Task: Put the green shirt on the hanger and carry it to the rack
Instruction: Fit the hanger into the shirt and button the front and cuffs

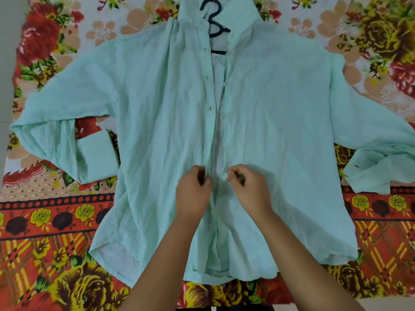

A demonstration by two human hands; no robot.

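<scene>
A bed covered by a floral bedsheet (56,221) carries everything. The sheet is printed with red, yellow and peach flowers on a pale ground, with a red and orange patterned band across the near part. The green shirt (157,108) lies flat on it, front up, collar at the far side, both sleeves spread outward with cuffs folded back toward the body.
</scene>
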